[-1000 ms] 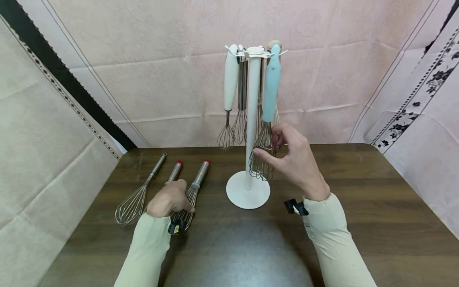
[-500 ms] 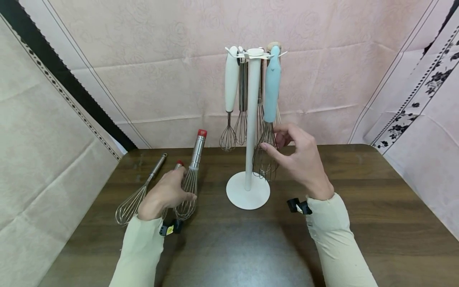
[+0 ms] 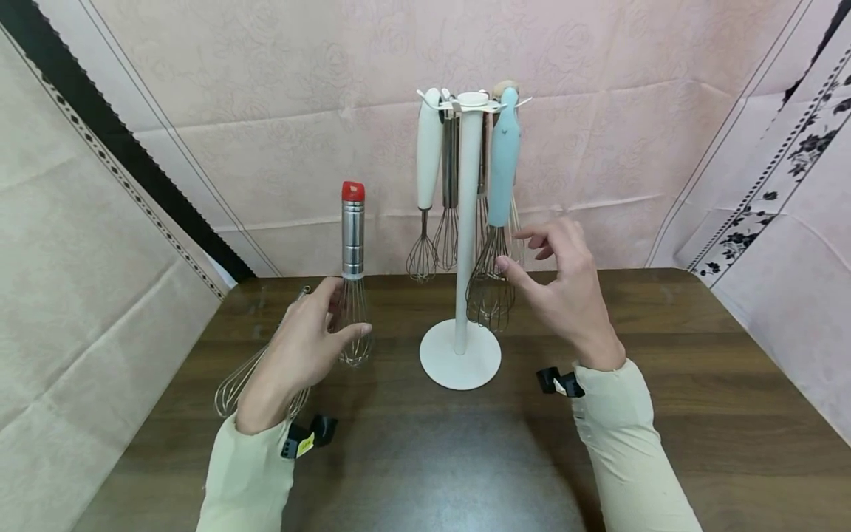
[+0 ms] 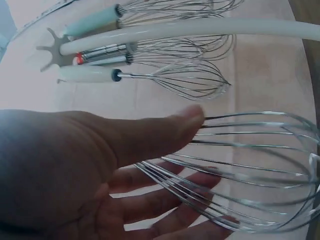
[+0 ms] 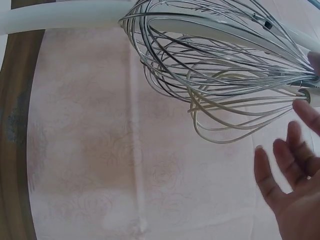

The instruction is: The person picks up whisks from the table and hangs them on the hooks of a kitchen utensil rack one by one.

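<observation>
My left hand [image 3: 299, 351] holds a steel whisk [image 3: 353, 240] upright, red handle tip at the top. In the left wrist view, the thumb lies on the near side of the whisk's wires [image 4: 250, 175] and the fingers are behind them. My right hand [image 3: 565, 295] is beside the wire loops of a blue-handled whisk [image 3: 504, 162] that hangs on a white rack [image 3: 469, 207]. Its fingers are spread and relaxed; in the right wrist view, the fingertips [image 5: 262, 157] stand apart from the wires.
More whisks hang round the rack, including a white-handled one [image 3: 428, 155]. Another whisk [image 3: 233, 388] lies on the wooden table [image 3: 425, 473] at left, partly hidden by my left arm. A pale patterned cloth [image 3: 266, 133] stands behind the table.
My left hand has raised the red-tipped whisk from lying on the table to upright. My right hand has drawn slightly away to the right from the blue-handled whisk, its fingers opening.
</observation>
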`<action>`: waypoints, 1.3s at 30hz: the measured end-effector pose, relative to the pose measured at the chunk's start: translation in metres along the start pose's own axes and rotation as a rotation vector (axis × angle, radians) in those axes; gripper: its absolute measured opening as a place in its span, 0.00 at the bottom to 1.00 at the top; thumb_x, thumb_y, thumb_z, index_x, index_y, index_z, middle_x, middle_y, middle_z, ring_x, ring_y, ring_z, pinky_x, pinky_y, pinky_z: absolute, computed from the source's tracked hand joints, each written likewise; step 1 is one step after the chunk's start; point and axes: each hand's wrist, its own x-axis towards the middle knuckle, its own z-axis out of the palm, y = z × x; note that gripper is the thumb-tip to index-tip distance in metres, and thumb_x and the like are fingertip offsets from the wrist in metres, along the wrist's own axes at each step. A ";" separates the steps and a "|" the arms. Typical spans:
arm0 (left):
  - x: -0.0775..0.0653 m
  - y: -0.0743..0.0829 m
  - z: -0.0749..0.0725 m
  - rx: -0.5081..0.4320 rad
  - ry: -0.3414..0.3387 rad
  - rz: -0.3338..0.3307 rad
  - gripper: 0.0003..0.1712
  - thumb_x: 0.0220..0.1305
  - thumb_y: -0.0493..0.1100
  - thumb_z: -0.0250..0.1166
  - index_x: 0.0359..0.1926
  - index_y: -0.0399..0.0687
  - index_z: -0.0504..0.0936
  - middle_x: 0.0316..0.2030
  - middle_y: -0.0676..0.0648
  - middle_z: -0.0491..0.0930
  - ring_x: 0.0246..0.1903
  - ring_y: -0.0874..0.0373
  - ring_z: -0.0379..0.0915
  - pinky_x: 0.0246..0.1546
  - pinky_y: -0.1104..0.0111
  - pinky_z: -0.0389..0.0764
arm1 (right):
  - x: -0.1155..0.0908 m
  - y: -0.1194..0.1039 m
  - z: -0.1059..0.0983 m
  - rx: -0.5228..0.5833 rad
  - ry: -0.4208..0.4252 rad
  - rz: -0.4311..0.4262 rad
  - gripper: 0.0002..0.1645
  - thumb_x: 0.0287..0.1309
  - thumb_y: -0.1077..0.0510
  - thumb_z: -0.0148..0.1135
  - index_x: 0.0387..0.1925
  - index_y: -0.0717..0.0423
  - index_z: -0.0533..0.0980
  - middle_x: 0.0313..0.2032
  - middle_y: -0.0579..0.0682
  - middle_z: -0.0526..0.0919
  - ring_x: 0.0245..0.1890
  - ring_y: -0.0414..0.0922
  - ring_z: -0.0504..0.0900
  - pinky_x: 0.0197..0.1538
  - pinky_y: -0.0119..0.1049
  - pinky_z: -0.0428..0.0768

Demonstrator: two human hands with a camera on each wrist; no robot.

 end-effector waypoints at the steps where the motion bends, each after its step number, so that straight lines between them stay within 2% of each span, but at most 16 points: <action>1: -0.001 0.002 0.000 -0.002 0.016 0.007 0.34 0.66 0.44 0.71 0.68 0.43 0.68 0.49 0.41 0.83 0.53 0.43 0.76 0.54 0.47 0.77 | 0.000 0.000 0.000 0.006 -0.003 0.018 0.21 0.59 0.55 0.72 0.51 0.60 0.78 0.45 0.54 0.79 0.45 0.46 0.75 0.48 0.35 0.76; 5: -0.004 0.009 0.000 -0.015 0.061 0.020 0.33 0.68 0.44 0.69 0.70 0.42 0.69 0.51 0.41 0.82 0.56 0.43 0.73 0.56 0.45 0.76 | 0.000 0.000 0.000 0.071 -0.036 0.099 0.25 0.65 0.54 0.68 0.59 0.59 0.72 0.57 0.54 0.78 0.55 0.45 0.79 0.55 0.43 0.80; 8: -0.006 0.016 0.000 -0.021 0.097 0.031 0.32 0.69 0.46 0.68 0.69 0.44 0.69 0.52 0.42 0.82 0.54 0.44 0.76 0.54 0.46 0.78 | -0.001 0.000 0.001 0.121 -0.065 0.140 0.30 0.66 0.55 0.67 0.65 0.56 0.69 0.61 0.52 0.77 0.60 0.48 0.79 0.58 0.49 0.80; 11: -0.005 0.023 0.003 -0.027 0.157 0.053 0.31 0.68 0.48 0.69 0.68 0.47 0.71 0.52 0.43 0.83 0.49 0.46 0.79 0.49 0.50 0.80 | 0.000 -0.001 0.001 0.129 -0.083 0.164 0.32 0.67 0.54 0.66 0.68 0.52 0.67 0.64 0.52 0.76 0.62 0.51 0.79 0.59 0.51 0.79; 15: -0.005 0.032 0.008 -0.028 0.252 0.091 0.32 0.66 0.49 0.71 0.67 0.49 0.73 0.49 0.46 0.83 0.37 0.49 0.76 0.40 0.57 0.76 | 0.001 0.000 0.001 0.113 -0.112 0.186 0.35 0.67 0.52 0.66 0.72 0.48 0.64 0.67 0.52 0.73 0.65 0.52 0.75 0.61 0.53 0.77; 17: -0.005 0.037 0.010 -0.037 0.289 0.113 0.32 0.65 0.49 0.72 0.67 0.50 0.73 0.48 0.47 0.83 0.35 0.49 0.73 0.40 0.58 0.73 | 0.001 0.000 0.001 0.109 -0.140 0.203 0.38 0.68 0.50 0.65 0.74 0.45 0.62 0.70 0.52 0.72 0.68 0.52 0.73 0.63 0.55 0.76; 19: -0.004 0.041 0.012 -0.057 0.320 0.144 0.33 0.66 0.50 0.71 0.69 0.50 0.73 0.50 0.47 0.83 0.39 0.49 0.77 0.46 0.56 0.74 | 0.001 0.000 0.000 0.109 -0.170 0.225 0.40 0.68 0.47 0.65 0.77 0.39 0.59 0.72 0.51 0.71 0.69 0.51 0.72 0.65 0.55 0.75; 24: -0.001 0.052 0.016 -0.129 0.376 0.222 0.34 0.70 0.51 0.67 0.73 0.48 0.69 0.56 0.44 0.82 0.57 0.48 0.78 0.59 0.51 0.75 | -0.001 -0.001 0.000 0.118 -0.198 0.269 0.44 0.66 0.45 0.67 0.76 0.25 0.56 0.69 0.50 0.74 0.66 0.50 0.76 0.67 0.53 0.75; 29: 0.002 0.061 0.020 -0.202 0.431 0.266 0.35 0.72 0.52 0.65 0.74 0.48 0.67 0.55 0.44 0.81 0.55 0.49 0.79 0.57 0.53 0.77 | -0.001 -0.002 0.000 0.135 -0.194 0.256 0.46 0.62 0.47 0.71 0.76 0.25 0.58 0.62 0.50 0.74 0.60 0.51 0.79 0.65 0.53 0.77; 32: 0.005 0.065 0.022 -0.250 0.451 0.288 0.34 0.73 0.52 0.63 0.75 0.52 0.66 0.53 0.45 0.81 0.52 0.51 0.78 0.54 0.55 0.77 | -0.001 -0.003 0.001 0.130 -0.193 0.253 0.47 0.61 0.47 0.72 0.76 0.27 0.59 0.60 0.51 0.72 0.58 0.50 0.79 0.65 0.52 0.77; 39: 0.012 0.074 0.026 -0.313 0.446 0.348 0.36 0.79 0.51 0.53 0.81 0.61 0.52 0.52 0.44 0.77 0.48 0.52 0.71 0.51 0.57 0.73 | -0.002 -0.005 0.002 0.109 -0.200 0.248 0.48 0.61 0.47 0.72 0.77 0.29 0.58 0.60 0.52 0.71 0.57 0.52 0.78 0.63 0.52 0.78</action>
